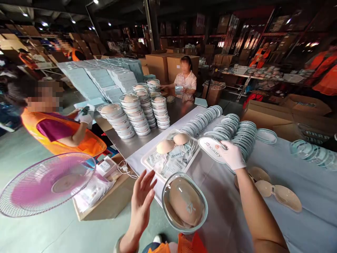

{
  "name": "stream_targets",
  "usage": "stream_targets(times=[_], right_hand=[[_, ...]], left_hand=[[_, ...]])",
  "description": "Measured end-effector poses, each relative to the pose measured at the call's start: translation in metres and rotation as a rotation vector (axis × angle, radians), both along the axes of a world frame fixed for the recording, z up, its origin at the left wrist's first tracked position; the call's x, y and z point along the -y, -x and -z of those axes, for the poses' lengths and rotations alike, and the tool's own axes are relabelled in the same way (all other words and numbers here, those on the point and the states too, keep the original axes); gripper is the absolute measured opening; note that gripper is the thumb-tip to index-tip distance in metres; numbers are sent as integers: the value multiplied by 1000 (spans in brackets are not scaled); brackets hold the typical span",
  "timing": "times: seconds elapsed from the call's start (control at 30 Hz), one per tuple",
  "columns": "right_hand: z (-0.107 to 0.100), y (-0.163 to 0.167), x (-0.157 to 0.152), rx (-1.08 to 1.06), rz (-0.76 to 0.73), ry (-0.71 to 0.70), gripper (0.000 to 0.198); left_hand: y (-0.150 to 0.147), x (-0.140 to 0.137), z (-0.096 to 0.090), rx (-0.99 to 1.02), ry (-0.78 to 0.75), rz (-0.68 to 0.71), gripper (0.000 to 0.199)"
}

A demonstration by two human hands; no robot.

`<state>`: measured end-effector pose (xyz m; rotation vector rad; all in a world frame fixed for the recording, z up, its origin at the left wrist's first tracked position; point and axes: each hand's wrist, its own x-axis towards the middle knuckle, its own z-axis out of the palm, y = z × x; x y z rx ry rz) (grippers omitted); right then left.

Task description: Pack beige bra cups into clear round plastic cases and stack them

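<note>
Pinching a white lid [210, 149], the right grip [231, 154] is gloved.

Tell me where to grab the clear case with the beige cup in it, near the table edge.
Pinch the clear case by its raised rim on the near-left side, coming from the bare left hand. It lies flat and open upward, so the rim is the free edge.

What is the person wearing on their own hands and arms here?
The right hand wears a thin white glove that ends at the wrist; the forearm above it is bare, no sleeve showing. The left hand is ungloved, with what may be a pale band at the wrist.
</note>
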<state>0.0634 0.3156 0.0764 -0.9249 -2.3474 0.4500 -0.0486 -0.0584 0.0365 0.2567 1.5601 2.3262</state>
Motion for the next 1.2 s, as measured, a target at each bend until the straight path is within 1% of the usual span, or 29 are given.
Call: stream_targets(times=[0.07, 0.1, 0.13, 0.17, 0.2, 0.23, 0.27, 0.3, 0.37, 0.4, 0.43, 0.5, 0.53, 0.63, 0.7, 0.73, 0.77, 0.83, 0.87, 0.93, 1.0, 1.07, 1.13, 1.2], right_hand=[[-60, 2, 47, -242, -166, 3, 33], [-87, 6, 74, -291, -276, 6, 34], [-109, 10, 103, -287, -406, 2, 36], [-126, 15, 131, -276, -537, -11, 39], [-137, 19, 157, -332, -600, -62, 42], [-142, 21, 182, -398, -618, -149, 46], [-141, 21, 206, -458, -598, -261, 52], [-135, 19, 227, -505, -546, -384, 59], [-112, 14, 266, -494, -417, -580, 67], [-98, 12, 282, -452, -357, -631, 65], [-85, 11, 297, -400, -300, -655, 60], [-61, 14, 319, -324, -208, -672, 44], [-53, 18, 327, -313, -174, -679, 39], [-37, 30, 343, -316, -134, -687, 32], [-30, 37, 349, -291, -111, -662, 29], [-26, 41, 353, -267, -86, -643, 31], [-23, 45, 356, -239, -53, -618, 35], [-17, 54, 362, -174, 8, -565, 40], [-14, 60, 365, -138, 32, -548, 39], [-11, 69, 371, -79, 54, -544, 30], [-9, 75, 376, -50, 38, -577, 17], [-11, 76, 380, -38, -22, -626, 11], [-16, 72, 380, -32, -128, -681, 13], [-25, 64, 376, -47, -203, -742, 20]], left_hand=[[8, -27, -27, 25, -139, 101, 92], [9, -39, -41, 44, -202, 155, 102], [8, -47, -54, 68, -257, 185, 107], [7, -53, -66, 96, -307, 184, 106], [7, -53, -76, 127, -355, 160, 98], [7, -50, -84, 162, -404, 129, 86], [10, -44, -90, 202, -453, 113, 73], [14, -35, -93, 251, -498, 128, 62], [24, -16, -92, 381, -562, 239, 47], [28, -8, -88, 462, -569, 302, 42], [31, 0, -83, 546, -558, 360, 38], [32, 11, -70, 667, -529, 439, 35], [31, 15, -64, 692, -523, 462, 35], [26, 27, -50, 680, -514, 506, 37], [26, 35, -48, 677, -490, 522, 42], [27, 38, -49, 687, -481, 504, 44], [28, 41, -51, 705, -484, 453, 43], [29, 45, -58, 773, -495, 294, 36], [29, 47, -62, 816, -498, 223, 31], [30, 50, -70, 871, -517, 128, 27], [32, 56, -74, 859, -567, 91, 27], [35, 63, -74, 807, -619, 83, 28], [40, 69, -71, 735, -643, 115, 29], [42, 74, -67, 649, -649, 159, 35]])
